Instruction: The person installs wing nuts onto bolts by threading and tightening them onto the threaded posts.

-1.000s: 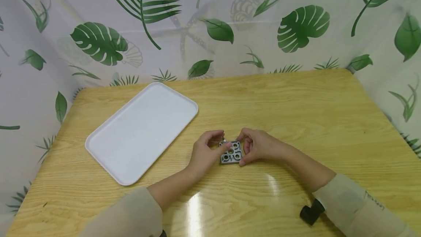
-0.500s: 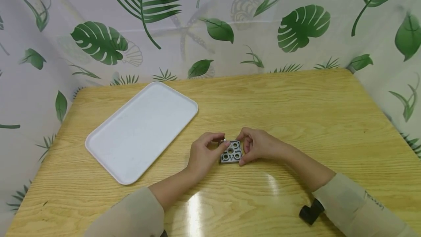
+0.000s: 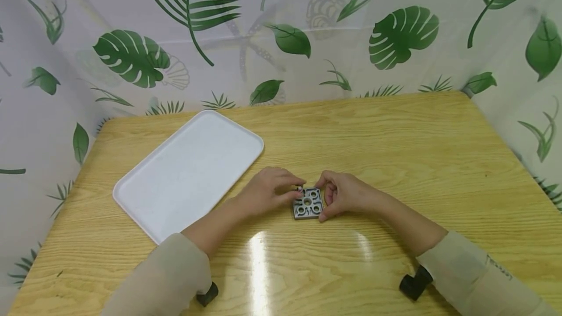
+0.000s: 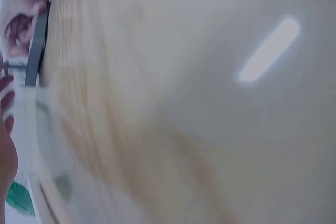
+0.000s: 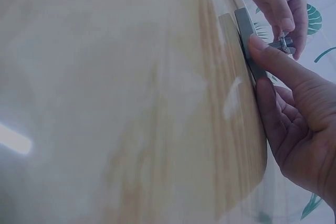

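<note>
A small square grey metal plate (image 3: 309,210) with several round holes lies on the table between the two hands. My right hand (image 3: 349,194) holds its right edge between thumb and fingers. At the plate's far left corner, my left hand (image 3: 265,191) pinches a small shiny metal fastener (image 5: 284,44) between thumb and forefinger. In the right wrist view the fastener looks like a wing screw, its shaft standing out from the plate's upper face. How deep the shaft sits is hidden. The left wrist view shows the plate (image 4: 37,51) edge-on at its left margin.
A white rectangular tray (image 3: 189,174) lies at an angle on the left of the wooden table (image 3: 395,150), partly behind the left forearm. A leaf-patterned cloth (image 3: 333,52) hangs behind the table and at both sides. Black wrist cameras show below both sleeves.
The left hand has turned about the fastener, its wrist and forearm swinging left and its thumb drawn back from over the plate. Right hand and plate have stayed in place.
</note>
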`<action>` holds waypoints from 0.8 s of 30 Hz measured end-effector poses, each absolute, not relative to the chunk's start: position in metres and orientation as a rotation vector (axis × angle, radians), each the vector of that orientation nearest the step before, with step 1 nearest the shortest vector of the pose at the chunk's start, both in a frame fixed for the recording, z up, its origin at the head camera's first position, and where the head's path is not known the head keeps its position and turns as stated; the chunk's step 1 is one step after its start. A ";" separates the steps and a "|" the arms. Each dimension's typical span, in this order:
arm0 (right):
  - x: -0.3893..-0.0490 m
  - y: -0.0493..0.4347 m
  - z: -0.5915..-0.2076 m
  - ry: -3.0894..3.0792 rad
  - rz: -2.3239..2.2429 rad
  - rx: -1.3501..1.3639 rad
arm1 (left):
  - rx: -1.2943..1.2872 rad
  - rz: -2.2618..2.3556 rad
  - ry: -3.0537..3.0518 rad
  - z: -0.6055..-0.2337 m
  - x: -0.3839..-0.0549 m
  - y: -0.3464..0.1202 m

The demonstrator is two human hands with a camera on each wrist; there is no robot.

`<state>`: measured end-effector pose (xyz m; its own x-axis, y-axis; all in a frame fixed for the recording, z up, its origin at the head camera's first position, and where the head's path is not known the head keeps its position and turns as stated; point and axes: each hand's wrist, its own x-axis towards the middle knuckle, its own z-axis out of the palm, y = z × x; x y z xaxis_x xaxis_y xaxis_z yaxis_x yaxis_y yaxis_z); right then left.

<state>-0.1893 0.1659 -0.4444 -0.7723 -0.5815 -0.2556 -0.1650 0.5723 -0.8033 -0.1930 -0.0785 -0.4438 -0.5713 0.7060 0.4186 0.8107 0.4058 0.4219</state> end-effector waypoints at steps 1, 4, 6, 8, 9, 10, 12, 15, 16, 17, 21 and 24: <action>-0.189 0.166 -0.445 2.304 -1.103 -0.597 | -1.410 -0.888 -2.471 -0.444 -0.196 -0.080; -0.190 0.166 -0.447 2.303 -1.101 -0.594 | -1.537 -0.860 -2.427 -0.443 -0.202 -0.083; -0.189 0.167 -0.447 2.303 -1.104 -0.597 | -1.586 -0.865 -2.422 -0.441 -0.205 -0.084; -0.189 0.167 -0.447 2.308 -1.103 -0.599 | -1.622 -0.861 -2.429 -0.439 -0.208 -0.083; -0.189 0.167 -0.446 2.311 -1.102 -0.599 | -1.638 -0.861 -2.432 -0.438 -0.209 -0.083; -0.189 0.167 -0.446 2.313 -1.101 -0.598 | -1.652 -0.862 -2.437 -0.437 -0.211 -0.083; -0.189 0.167 -0.446 2.316 -1.097 -0.595 | -1.668 -0.861 -2.444 -0.437 -0.213 -0.082; -0.189 0.166 -0.444 2.308 -1.099 -0.588 | -1.638 -0.897 -2.474 -0.435 -0.211 -0.082; -0.189 0.166 -0.444 2.306 -1.099 -0.589 | -1.600 -0.921 -2.498 -0.435 -0.209 -0.082; -0.189 0.166 -0.444 2.304 -1.099 -0.588 | -1.540 -0.951 -2.531 -0.435 -0.205 -0.082; -0.189 0.166 -0.443 2.297 -1.105 -0.586 | -1.093 -1.230 -2.747 -0.442 -0.185 -0.077; -0.189 0.167 -0.442 2.301 -1.107 -0.587 | -0.690 -1.512 -2.823 -0.448 -0.169 -0.067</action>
<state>-0.1893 0.1670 -0.4417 -0.7735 -0.5778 -0.2606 -0.1568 0.5728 -0.8046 -0.1693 -0.0674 -0.4484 -0.9026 0.4234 0.0779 0.2994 0.4874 0.8203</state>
